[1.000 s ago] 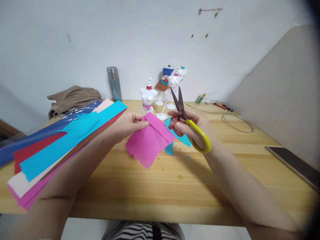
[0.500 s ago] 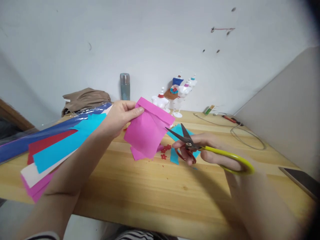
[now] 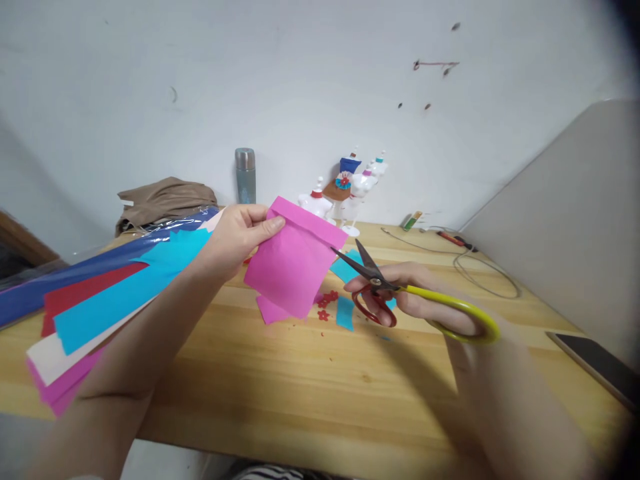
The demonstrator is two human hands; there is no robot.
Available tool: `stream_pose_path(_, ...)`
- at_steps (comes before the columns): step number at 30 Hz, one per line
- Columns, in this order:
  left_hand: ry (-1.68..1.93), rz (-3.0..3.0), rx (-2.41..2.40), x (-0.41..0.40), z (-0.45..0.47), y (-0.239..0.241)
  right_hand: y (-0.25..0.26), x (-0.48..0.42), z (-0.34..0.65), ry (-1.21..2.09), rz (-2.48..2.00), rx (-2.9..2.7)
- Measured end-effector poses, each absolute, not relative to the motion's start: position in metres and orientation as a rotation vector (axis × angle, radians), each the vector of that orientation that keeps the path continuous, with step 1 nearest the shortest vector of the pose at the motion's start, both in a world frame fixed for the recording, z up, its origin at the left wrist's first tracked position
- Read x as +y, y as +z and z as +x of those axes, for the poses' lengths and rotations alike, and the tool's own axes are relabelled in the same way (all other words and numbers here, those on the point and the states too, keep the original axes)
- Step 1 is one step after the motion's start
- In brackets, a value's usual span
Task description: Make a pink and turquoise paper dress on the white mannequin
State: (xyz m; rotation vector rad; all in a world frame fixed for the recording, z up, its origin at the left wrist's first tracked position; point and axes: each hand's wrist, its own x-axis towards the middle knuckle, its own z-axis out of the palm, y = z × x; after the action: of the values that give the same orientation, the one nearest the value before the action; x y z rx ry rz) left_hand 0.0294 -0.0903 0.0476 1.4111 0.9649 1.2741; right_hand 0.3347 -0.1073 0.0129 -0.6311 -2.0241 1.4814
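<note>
Between thumb and fingers, my left hand (image 3: pixel 245 235) pinches a pink sheet (image 3: pixel 287 270) by its upper left corner, above the table. The sheet's top edge is folded over in a strip. My right hand (image 3: pixel 415 293) has its fingers through the handles of scissors (image 3: pixel 375 281), one red and one yellow. The blades are spread, and the lower tip is at the sheet's right edge; I cannot tell whether it touches. Below lie another pink piece (image 3: pixel 273 312), small red flower cutouts (image 3: pixel 324 315) and blue pieces (image 3: pixel 345 313).
Coloured sheets (image 3: pixel 113 300) lie under my left forearm. At the back stand a thermos (image 3: pixel 245 177) and several small white mannequins (image 3: pixel 314 203), with brown cloth (image 3: pixel 165 203) to the left. A cable (image 3: pixel 465 270) and a phone (image 3: pixel 595 367) lie on the right.
The view has shifted slightly, so the background sits a little further left. The folded strip on the pink sheet lies flatter. Both hands keep their hold, and the scissors stay spread.
</note>
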Motion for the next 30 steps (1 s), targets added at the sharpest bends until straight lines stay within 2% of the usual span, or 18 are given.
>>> stream_pose_path(17,1.335,1.552,1.04,-0.0913,0.0326,0.0495,0.0114,-0.1088,0.3334,1.45,-0.683,-2.026)
stream_pose_path(30,1.268,1.381,0.945,-0.0876,0.0356,0.0444,0.0123,-0.1075,0.3344,1.397,-0.667,-2.048)
